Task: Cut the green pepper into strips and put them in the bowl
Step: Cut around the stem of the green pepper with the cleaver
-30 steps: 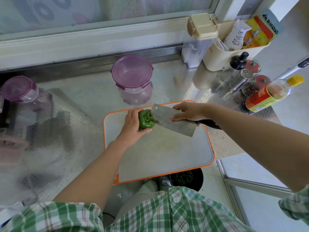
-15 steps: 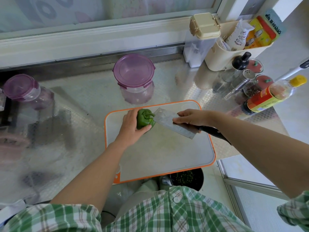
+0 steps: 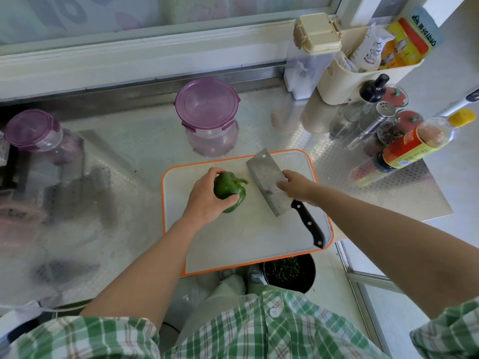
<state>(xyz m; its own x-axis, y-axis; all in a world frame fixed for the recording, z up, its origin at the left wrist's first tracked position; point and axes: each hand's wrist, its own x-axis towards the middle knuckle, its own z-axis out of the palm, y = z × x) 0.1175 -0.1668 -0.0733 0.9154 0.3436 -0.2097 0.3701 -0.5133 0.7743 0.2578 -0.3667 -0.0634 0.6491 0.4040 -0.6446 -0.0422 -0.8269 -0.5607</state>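
A whole green pepper lies on the white, orange-rimmed cutting board, its stem pointing right. My left hand grips it from the left, fingers over the top and thumb underneath. A steel cleaver lies flat on the board just right of the pepper, apart from it. Its black handle points toward the board's near right corner and nothing holds it. My right hand rests its fingers on the flat of the blade. No bowl on the counter is plain to see.
A purple-lidded clear container stands just behind the board, another at far left. Bottles, shakers and a cream caddy crowd the back right. A dark round container with green bits sits below the board's near edge.
The cleaver came away from the pepper and now lies flat on the board to its right. My right hand left the handle and rests on the blade. The pepper turned in my left hand.
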